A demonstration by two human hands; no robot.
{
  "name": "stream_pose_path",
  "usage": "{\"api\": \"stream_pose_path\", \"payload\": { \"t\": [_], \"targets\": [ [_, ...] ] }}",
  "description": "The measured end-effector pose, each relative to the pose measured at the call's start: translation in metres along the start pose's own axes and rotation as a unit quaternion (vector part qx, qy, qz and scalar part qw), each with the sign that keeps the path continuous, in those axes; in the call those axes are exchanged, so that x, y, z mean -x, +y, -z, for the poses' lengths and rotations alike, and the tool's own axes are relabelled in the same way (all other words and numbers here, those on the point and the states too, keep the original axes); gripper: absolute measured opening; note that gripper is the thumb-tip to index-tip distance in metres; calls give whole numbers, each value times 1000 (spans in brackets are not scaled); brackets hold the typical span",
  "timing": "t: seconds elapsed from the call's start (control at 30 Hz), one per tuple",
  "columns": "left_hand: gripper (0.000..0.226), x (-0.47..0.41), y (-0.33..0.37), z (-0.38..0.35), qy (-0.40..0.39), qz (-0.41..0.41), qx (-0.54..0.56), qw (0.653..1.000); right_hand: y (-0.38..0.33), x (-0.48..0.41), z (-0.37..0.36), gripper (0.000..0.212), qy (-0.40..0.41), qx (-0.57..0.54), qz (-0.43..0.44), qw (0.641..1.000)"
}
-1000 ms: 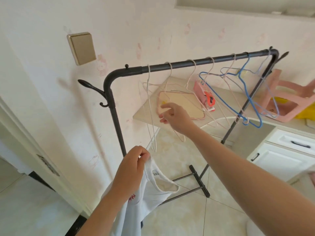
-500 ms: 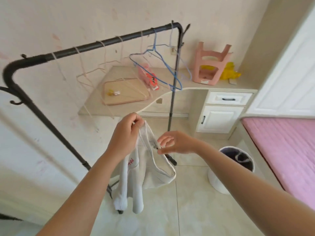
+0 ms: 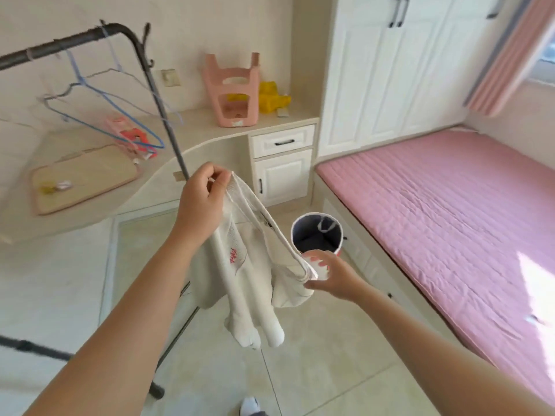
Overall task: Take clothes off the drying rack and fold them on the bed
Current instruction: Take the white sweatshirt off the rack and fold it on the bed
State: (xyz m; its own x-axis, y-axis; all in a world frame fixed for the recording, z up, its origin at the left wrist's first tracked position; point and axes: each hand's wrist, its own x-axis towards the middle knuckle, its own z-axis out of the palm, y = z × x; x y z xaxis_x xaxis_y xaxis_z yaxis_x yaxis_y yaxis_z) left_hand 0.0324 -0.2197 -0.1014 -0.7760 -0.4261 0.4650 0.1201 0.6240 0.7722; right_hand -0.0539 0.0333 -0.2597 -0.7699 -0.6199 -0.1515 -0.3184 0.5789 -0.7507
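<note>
rack left | bin before bed | bed right | stool on desk

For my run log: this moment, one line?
left hand: pinches white knit garment | right hand: grips its other edge | pink quilted bed: right, not reached | black metal drying rack: left, hangers

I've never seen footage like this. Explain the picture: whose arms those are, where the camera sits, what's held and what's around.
No machine here: the arms are a person's, filmed by a camera on their head looking down. The left hand pinches one end of a white garment and the right hand grips the other, so it hangs between them. Behind left stands the drying rack with bare hangers. At right is the pink bed, with a round basket on the floor beside it.
</note>
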Motion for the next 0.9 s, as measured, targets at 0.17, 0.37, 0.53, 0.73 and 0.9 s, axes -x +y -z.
{"api": "stream_pose_path", "payload": {
  "t": [0.17,0.37,0.53,0.73,0.9],
  "targets": [
    [13,-27,20,-74,-65,-30,33,997,45,20,28,20,107,-23,-55,992],
    [16,-71,21,-167,-146,-78,64,984,94,35,119,38,394,-107,-134,903],
    [18,-104,14,-254,-283,-126,45,950,109,50,191,36,558,-66,-162,811],
    [22,-125,29,-339,-489,-123,92,859,124,89,243,17,601,80,-232,761],
    [27,-132,50,-408,-611,-229,-97,751,144,131,256,17,625,131,-297,710]
  ]
}}
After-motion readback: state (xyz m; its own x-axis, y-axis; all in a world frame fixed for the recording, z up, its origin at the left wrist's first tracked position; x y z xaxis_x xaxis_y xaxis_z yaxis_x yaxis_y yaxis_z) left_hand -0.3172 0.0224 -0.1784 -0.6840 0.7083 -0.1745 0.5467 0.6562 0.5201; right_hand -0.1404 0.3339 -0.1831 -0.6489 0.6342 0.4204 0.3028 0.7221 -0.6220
